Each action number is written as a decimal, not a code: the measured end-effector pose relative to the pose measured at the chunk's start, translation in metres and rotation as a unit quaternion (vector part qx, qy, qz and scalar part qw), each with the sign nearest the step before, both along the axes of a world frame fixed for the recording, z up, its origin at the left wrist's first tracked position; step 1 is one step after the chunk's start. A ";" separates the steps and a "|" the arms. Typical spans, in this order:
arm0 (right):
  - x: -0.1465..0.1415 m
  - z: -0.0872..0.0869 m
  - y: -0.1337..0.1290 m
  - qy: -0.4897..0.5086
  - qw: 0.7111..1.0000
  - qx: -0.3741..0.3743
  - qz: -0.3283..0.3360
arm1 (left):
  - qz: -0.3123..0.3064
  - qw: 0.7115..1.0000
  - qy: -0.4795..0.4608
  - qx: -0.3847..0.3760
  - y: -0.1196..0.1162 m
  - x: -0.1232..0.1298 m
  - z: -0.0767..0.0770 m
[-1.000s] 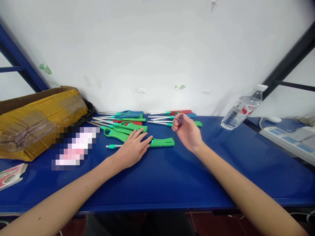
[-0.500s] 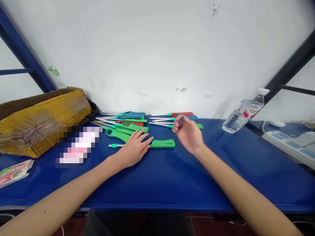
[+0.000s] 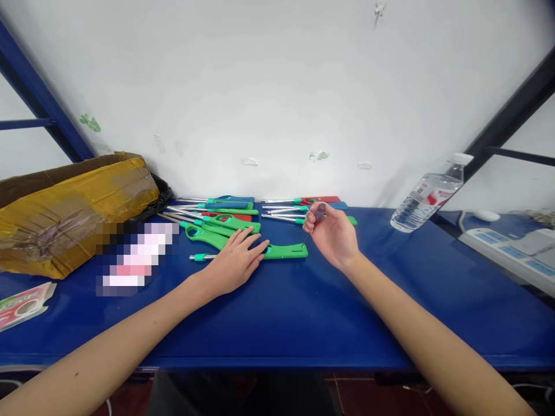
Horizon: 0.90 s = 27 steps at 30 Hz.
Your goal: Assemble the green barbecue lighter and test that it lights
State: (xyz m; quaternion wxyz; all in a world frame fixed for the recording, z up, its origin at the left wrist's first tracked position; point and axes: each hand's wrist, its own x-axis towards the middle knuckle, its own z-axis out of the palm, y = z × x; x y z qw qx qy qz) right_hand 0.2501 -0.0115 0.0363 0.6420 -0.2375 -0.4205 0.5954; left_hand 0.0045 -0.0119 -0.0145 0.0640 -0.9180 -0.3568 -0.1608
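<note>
My left hand [image 3: 236, 260] lies flat, fingers spread, across a green gas lighter [image 3: 286, 251] with a metal nozzle pointing left; its middle is hidden under the hand. My right hand [image 3: 336, 237] is closed around the translucent purplish handle of a small screwdriver [image 3: 321, 212]. The thin shaft slants down to the right end of that lighter, and its tip appears to touch there. Beyond my left hand is a pile of green, blue and red lighters [image 3: 236, 223]. Several more lighters [image 3: 323, 200] lie behind my right hand, by the wall.
An open cardboard box [image 3: 82, 214] wrapped in yellow tape stands at the left. A torn printed card [image 3: 26, 305] and a blurred-out patch are near it. At the right, a water bottle [image 3: 427, 196] stands by a white power strip [image 3: 511, 254]. The blue table [image 3: 277, 323] meets a white wall.
The view has shifted very slightly. Both hands keep their places, with the screwdriver still at the right end of the green lighter.
</note>
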 end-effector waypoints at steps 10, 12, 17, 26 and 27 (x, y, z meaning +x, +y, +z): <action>0.001 0.003 -0.003 -0.001 1.000 -0.004 -0.001 | -0.002 1.000 0.006 0.002 -0.001 0.000 0.001; 0.000 0.003 -0.003 -0.006 1.000 -0.004 0.005 | -0.003 1.000 -0.002 0.002 -0.001 0.000 0.001; 0.000 0.003 -0.004 -0.017 1.000 0.007 0.009 | -0.002 1.000 -0.009 0.001 0.000 0.000 -0.001; 0.002 0.001 -0.004 -0.024 0.999 0.020 0.018 | 0.000 1.000 -0.001 0.004 0.000 0.000 0.000; 0.002 0.001 -0.004 -0.022 0.999 0.021 0.021 | 0.000 1.000 0.000 0.004 0.000 0.000 0.000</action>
